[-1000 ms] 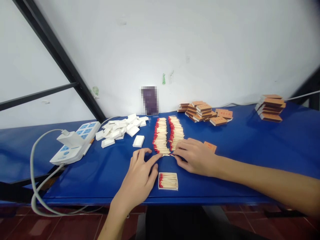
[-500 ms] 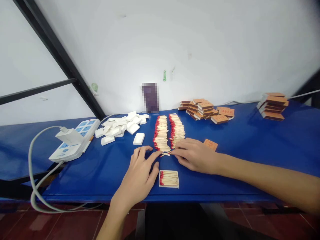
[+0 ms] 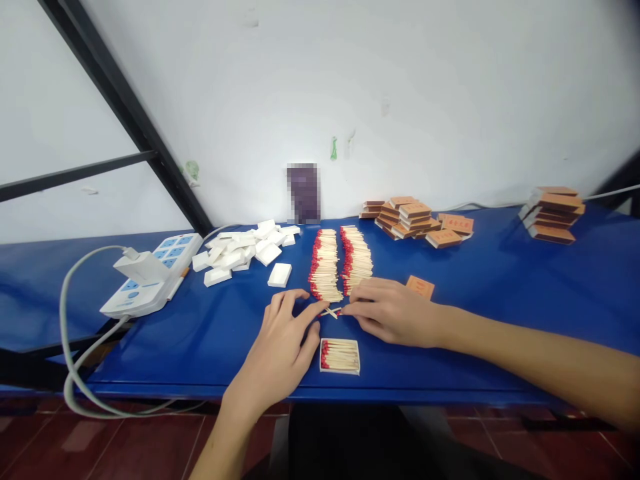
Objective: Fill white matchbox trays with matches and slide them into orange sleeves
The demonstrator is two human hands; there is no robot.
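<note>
Two or more loose matches (image 3: 331, 311) lie crossed on the blue tabletop between my hands, just below two long rows of red-tipped matches. My left hand (image 3: 283, 340) has its fingers apart, the index fingertip touching the crossed matches from the left. From the right, my right hand (image 3: 387, 312) reaches in with bent fingers, its index fingertip at a match's end and the thumb lower and apart. The left row (image 3: 326, 263) and the right row (image 3: 357, 257) run away from me, the right one partly behind my right hand. A white matchbox tray (image 3: 340, 372) full of matches sits nearest me.
White empty trays (image 3: 240, 250) are heaped at left, with a single tray (image 3: 279, 275) apart. Brown matchbox sleeves (image 3: 410, 217) are piled at the back, more in a stack (image 3: 555, 213) at far right. An orange sleeve (image 3: 421, 287) lies beyond my right wrist. A power strip (image 3: 160, 273) stands left.
The crossed matches have come slightly toward me, away from the row ends, with both index fingertips at them. The view has shifted a little.
</note>
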